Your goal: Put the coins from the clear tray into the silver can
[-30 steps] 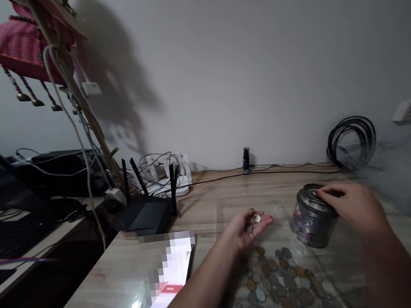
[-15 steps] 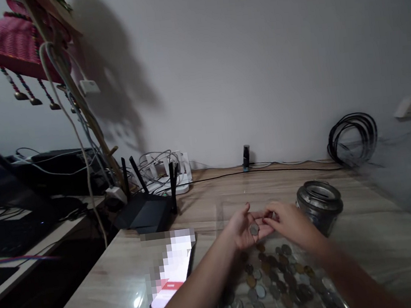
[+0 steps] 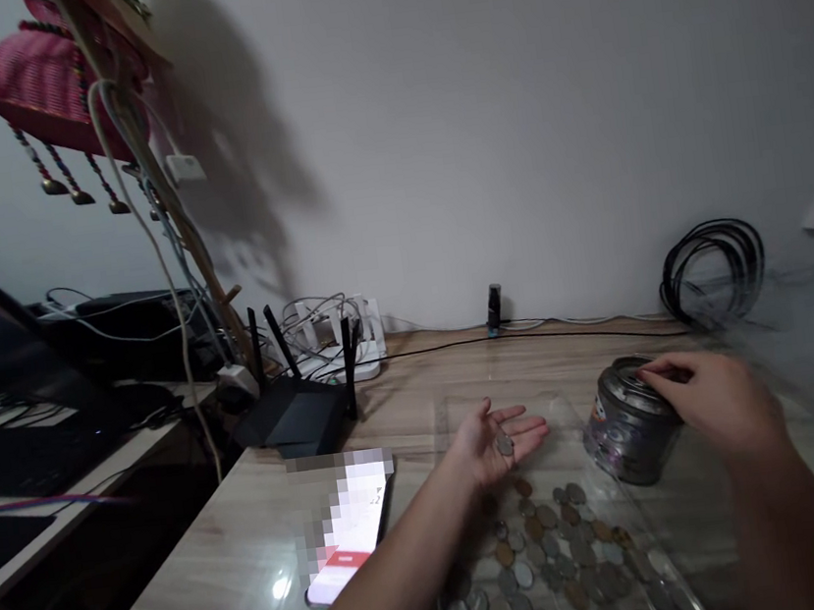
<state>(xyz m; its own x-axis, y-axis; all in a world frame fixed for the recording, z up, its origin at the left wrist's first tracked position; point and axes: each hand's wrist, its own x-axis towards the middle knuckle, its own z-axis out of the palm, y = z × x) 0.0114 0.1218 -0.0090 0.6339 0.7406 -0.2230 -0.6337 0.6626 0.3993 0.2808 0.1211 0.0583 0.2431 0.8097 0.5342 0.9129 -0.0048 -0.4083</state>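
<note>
My left hand (image 3: 502,444) is held palm up with its fingers stretched out, and a silver coin (image 3: 503,445) lies on the palm. My right hand (image 3: 715,396) is closed in a pinch at the top of a round grey metal tin (image 3: 628,441), its fingertips over the slot area of the lid. Whatever is between those fingertips is hidden. Below my left hand many silver and copper-coloured coins (image 3: 523,576) lie spread inside a clear plastic tray (image 3: 674,574).
Left of the tray a lit phone (image 3: 351,539) lies on the wooden table (image 3: 207,557). Behind it stand a black router (image 3: 298,412) and a white router (image 3: 361,360) with tangled cables. A small black device (image 3: 495,309) and coiled black cable (image 3: 715,272) are by the wall.
My right hand has moved from my left palm rightward to the tin's top. One coin stays on the left palm. The view has shifted slightly.
</note>
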